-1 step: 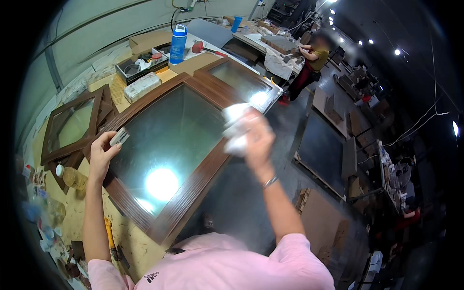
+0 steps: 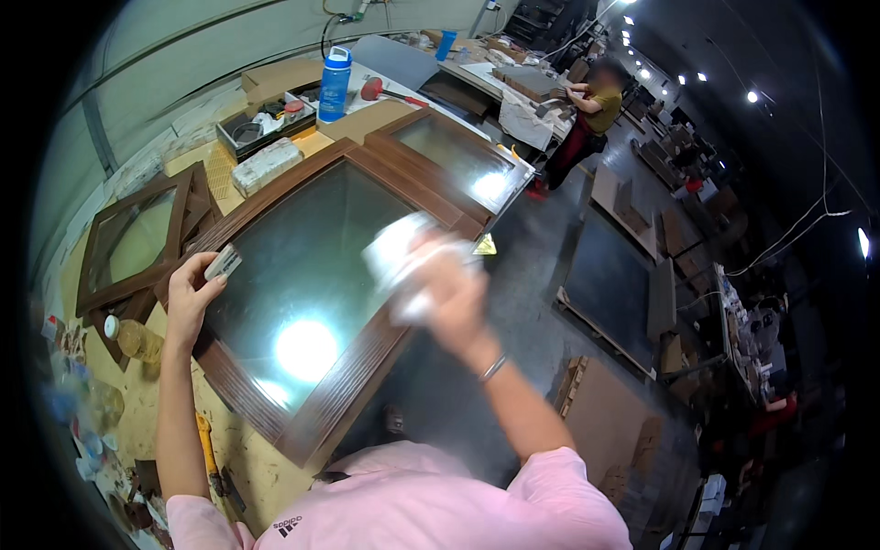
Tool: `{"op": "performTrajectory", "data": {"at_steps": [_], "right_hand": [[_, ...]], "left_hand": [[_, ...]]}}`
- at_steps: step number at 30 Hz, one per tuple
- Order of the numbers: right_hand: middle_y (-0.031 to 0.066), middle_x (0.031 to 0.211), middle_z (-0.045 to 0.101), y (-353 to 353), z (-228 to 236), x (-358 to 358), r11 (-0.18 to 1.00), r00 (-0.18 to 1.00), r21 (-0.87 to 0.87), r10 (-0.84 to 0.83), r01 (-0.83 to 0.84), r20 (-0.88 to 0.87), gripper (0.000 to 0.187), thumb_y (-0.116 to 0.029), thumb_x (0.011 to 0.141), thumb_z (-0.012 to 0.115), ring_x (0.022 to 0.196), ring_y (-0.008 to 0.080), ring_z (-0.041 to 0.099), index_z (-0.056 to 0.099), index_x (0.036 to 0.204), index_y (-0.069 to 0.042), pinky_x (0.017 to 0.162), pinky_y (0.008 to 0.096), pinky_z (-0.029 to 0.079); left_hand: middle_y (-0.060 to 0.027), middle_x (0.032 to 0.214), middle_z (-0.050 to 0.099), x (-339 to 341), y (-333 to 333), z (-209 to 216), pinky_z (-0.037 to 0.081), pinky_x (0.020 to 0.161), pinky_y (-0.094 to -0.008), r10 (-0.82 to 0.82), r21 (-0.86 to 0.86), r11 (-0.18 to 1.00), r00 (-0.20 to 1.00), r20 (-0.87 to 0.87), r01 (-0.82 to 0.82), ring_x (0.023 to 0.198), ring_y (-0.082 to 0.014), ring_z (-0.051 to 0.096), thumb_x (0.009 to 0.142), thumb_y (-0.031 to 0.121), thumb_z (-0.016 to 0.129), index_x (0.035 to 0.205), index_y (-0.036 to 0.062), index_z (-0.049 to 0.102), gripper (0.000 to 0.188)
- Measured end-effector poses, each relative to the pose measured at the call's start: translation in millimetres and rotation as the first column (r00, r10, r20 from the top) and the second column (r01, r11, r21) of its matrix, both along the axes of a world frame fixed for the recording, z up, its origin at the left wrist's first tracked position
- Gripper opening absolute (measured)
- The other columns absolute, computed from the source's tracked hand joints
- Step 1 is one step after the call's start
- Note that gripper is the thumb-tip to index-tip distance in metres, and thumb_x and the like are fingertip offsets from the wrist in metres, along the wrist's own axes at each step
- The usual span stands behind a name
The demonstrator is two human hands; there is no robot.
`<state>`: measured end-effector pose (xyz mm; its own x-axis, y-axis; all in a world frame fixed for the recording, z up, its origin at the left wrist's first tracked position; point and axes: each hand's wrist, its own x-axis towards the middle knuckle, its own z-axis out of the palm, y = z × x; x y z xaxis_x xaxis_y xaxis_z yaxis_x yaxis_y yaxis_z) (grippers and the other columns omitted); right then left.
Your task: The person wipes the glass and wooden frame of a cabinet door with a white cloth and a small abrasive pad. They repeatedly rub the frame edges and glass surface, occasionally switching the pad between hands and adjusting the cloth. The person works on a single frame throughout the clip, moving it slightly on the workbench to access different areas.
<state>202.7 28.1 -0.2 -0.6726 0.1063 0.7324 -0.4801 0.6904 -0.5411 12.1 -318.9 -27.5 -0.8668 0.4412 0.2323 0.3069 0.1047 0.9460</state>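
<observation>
A brown wooden frame with a glass pane lies on the table in front of me, a bright lamp reflected in the glass. At its left edge, my left hand pinches a small flat grey piece, perhaps a scraper, against the frame's side. My right hand, smeared by motion, grips a bunched white cloth over the right part of the pane and its right rail. Whether the cloth touches the glass I cannot tell. Another glazed frame adjoins the far side.
Left are stacked brown frames, a bottle of yellowish liquid and a yellow-handled tool. Behind stand a blue bottle, a tool tray, a wrapped block and a red-headed mallet. A co-worker stands at the far table.
My right hand has swept left and slightly down with the white cloth, from beyond the right rail onto the pane's right side. My left hand stays nearly in place.
</observation>
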Motion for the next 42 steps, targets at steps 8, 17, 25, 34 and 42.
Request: {"op": "performTrajectory", "data": {"at_steps": [8, 17, 25, 34, 42], "right_hand": [[0.0208, 0.107, 0.065, 96, -41, -31, 0.928, 0.915, 0.023, -0.370, 0.372, 0.161, 0.019, -0.005, 0.087, 0.054, 0.100, 0.0397, 0.062, 0.063, 0.101, 0.001, 0.089, 0.0447, 0.048], [0.0210, 0.104, 0.067, 0, -49, -13, 0.974, 0.995, 0.223, -0.048, 0.028, 0.084, 0.024, -0.004, 0.079, 0.060, 0.105, 0.0381, 0.063, 0.066, 0.102, 0.003, 0.100, 0.0461, 0.047], [0.0160, 0.106, 0.066, 60, -8, -32, 0.941, 0.861, 0.311, -0.264, 0.132, 0.434, 0.038, -0.025, 0.074, 0.077, 0.097, 0.0347, 0.064, 0.069, 0.100, 0.001, 0.086, 0.0397, 0.051], [0.0179, 0.122, 0.054, 32, 14, -28, 0.889, 0.698, 0.450, -0.377, 0.087, 0.609, 0.071, -0.038, 0.067, 0.080, 0.113, 0.0351, 0.055, 0.058, 0.117, 0.006, 0.097, 0.0410, 0.046], [0.0190, 0.123, 0.052, 22, 21, -29, 0.883, 0.632, 0.465, -0.400, 0.071, 0.664, 0.072, -0.036, 0.066, 0.081, 0.117, 0.0354, 0.053, 0.056, 0.119, 0.007, 0.098, 0.0410, 0.045]], "left_hand": [[0.0012, 0.097, 0.061, 2, 3, 2, 0.043, 0.076, -0.0201, 0.012, -0.011, 1.000, 1.000, 0.010, -0.012, 0.085, -0.0051, 0.054, 0.084, 0.013, 0.068, 0.113, -0.0027, 0.062, 0.034], [0.0008, 0.098, 0.061, 1, 7, 1, 0.043, 0.078, -0.0207, -0.006, -0.009, 1.000, 1.000, 0.005, 0.006, 0.087, -0.0054, 0.054, 0.085, 0.013, 0.066, 0.113, -0.0034, 0.062, 0.033], [0.0012, 0.095, 0.060, -2, 6, -3, 0.043, 0.075, -0.0209, 0.014, 0.002, 1.000, 1.000, -0.026, -0.014, 0.084, -0.0050, 0.053, 0.084, 0.014, 0.067, 0.110, -0.0027, 0.062, 0.031], [0.0018, 0.090, 0.060, 2, 11, 0, 0.042, 0.071, -0.0209, 0.005, -0.012, 1.000, 0.998, -0.059, -0.006, 0.080, -0.0049, 0.052, 0.083, 0.015, 0.068, 0.107, -0.0025, 0.063, 0.030], [0.0004, 0.091, 0.061, 4, 11, 4, 0.044, 0.075, -0.0227, -0.008, -0.004, 1.000, 0.998, -0.056, 0.007, 0.082, -0.0065, 0.054, 0.083, 0.016, 0.068, 0.105, -0.0027, 0.062, 0.030]]}}
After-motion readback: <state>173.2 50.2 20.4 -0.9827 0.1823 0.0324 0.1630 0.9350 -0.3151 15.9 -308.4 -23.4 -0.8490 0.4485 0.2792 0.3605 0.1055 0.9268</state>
